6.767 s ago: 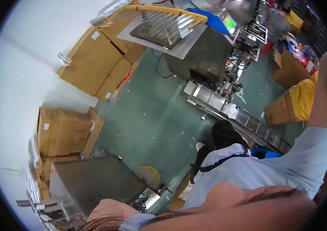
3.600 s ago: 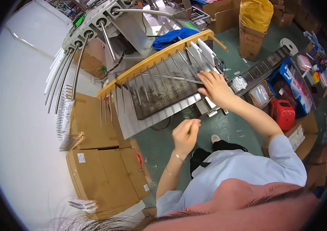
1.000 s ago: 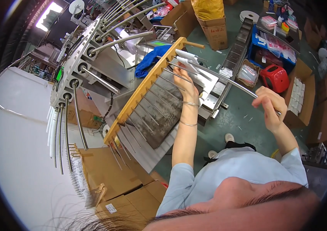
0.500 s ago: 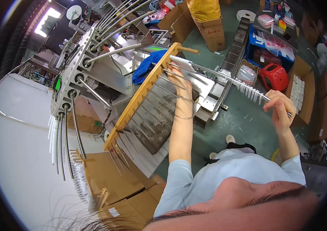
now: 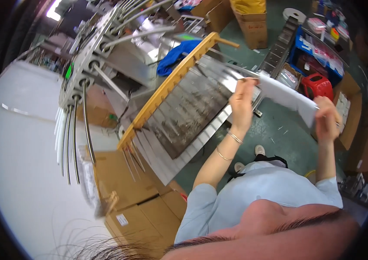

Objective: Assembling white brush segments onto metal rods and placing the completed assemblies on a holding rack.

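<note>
A bundle of thin white pieces [image 5: 288,96], smeared by motion, is packed along a metal rod between my hands. My right hand [image 5: 327,119] is closed round the bundle's near right end, where the rod's tip is hidden. At the other end my left hand [image 5: 242,104], with bangles on its wrist, has its fingers pressed together round the rod, touching the bundle's edge. Left of my left hand stands a yellow wooden rack bar [image 5: 171,89] with a row of thin metal rods sticking out; it leans over a dark, stained metal plate [image 5: 192,117].
A machine with long curved metal rods [image 5: 86,82] stands at left. Cardboard boxes [image 5: 136,182] are below the rack. On the right are a red plastic stool [image 5: 318,86], a blue crate [image 5: 318,52] and an open carton [image 5: 350,99]. A metal rail [image 5: 279,47] runs behind.
My left hand has moved right, away from the rack, toward my right hand. The white pieces, spread along the rod before, are now bunched together between my hands.
</note>
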### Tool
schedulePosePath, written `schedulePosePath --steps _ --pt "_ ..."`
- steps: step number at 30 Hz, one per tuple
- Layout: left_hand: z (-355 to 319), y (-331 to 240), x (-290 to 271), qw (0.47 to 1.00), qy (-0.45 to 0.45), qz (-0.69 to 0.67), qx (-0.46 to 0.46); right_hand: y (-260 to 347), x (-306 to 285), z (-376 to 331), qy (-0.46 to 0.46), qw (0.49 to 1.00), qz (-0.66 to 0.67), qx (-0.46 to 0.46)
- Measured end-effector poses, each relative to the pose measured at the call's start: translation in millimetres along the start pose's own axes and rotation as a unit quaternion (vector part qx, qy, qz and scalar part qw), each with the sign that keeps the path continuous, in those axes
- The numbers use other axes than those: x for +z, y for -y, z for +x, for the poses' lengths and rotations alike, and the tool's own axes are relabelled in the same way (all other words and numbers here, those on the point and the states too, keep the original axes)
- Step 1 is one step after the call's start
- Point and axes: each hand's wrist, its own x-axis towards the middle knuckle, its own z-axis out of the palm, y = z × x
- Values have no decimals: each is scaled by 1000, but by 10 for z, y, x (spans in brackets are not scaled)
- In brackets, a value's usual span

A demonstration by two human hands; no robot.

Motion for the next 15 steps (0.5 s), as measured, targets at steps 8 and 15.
schedulePosePath --steps 8,15 --pt "-896 -479 -565 971 -44 -150 -183 -268 -1 78 161 935 191 251" --pt "-1275 -896 -1262 906 -293 -171 -253 -992 1006 598 376 913 -62 146"
